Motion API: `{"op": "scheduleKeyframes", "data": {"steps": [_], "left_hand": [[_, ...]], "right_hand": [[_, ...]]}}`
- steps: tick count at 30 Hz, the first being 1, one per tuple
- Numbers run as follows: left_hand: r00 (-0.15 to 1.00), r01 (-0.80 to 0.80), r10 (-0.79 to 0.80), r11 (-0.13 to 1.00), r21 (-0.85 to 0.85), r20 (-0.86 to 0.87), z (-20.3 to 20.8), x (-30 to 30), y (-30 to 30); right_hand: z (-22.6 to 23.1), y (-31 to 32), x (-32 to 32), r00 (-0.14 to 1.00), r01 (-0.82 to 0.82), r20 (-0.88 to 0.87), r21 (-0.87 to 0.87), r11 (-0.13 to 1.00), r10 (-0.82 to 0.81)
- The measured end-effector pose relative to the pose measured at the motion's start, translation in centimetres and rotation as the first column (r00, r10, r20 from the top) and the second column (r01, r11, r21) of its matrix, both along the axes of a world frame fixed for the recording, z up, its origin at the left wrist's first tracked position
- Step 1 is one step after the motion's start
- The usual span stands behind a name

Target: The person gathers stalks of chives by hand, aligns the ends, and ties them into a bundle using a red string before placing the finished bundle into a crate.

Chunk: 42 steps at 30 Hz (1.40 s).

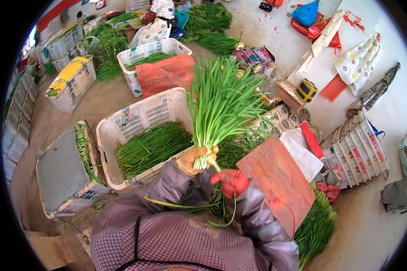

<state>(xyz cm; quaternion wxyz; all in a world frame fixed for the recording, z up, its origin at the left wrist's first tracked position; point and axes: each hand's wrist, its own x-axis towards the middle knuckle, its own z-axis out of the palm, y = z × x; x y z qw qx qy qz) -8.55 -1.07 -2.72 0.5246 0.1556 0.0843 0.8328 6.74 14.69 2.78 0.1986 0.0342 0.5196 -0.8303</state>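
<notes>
My left hand (192, 161), in a tan glove, is closed round the pale stem ends of a big upright bunch of green chives (224, 97). The leaves fan out upward, away from me. Just to the right and a little nearer is my right hand (231, 182) in a red glove. Its fingers are closed on a thin green stalk (234, 210), which dangles below the hand. Another piece of stalk sticks up from those fingers toward the cut ends of the bunch. More long stalks (176, 205) lie across my lap and left sleeve.
A white plastic crate (108, 156) with loose chives (151, 149) stands to my left front. Right of me lies a reddish board (276, 180), with a chive pile (319, 226) beside it. Other crates (72, 90) and heaps of greens (208, 20) stand farther off; stacked crates (359, 149) lean by the wall.
</notes>
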Motion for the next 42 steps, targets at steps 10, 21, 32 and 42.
{"op": "scheduleKeyframes", "data": {"steps": [10, 21, 32, 42], "left_hand": [[0.999, 0.023, -0.022, 1.000, -0.018, 0.042, -0.1, -3.1, 2.0], [0.978, 0.135, -0.154, 0.982, -0.136, -0.144, 0.7, 2.9, 3.8], [0.960, 0.254, -0.262, 0.963, -0.086, -0.103, -0.5, 3.9, 4.3], [0.931, 0.338, -0.337, 0.941, -0.021, -0.141, 0.0, 5.3, 4.9]], "right_hand": [[-1.7, 3.6, 3.6, 0.944, 0.174, -0.217, 0.967, 0.185, 0.247], [8.0, 9.3, -10.5, 0.756, 0.646, -0.646, 0.715, -0.266, 0.101], [9.1, 10.5, -7.1, 0.796, 0.601, -0.565, 0.696, -0.392, 0.217], [9.9, 9.3, -6.1, 0.683, 0.721, -0.725, 0.651, -0.238, 0.084]]}}
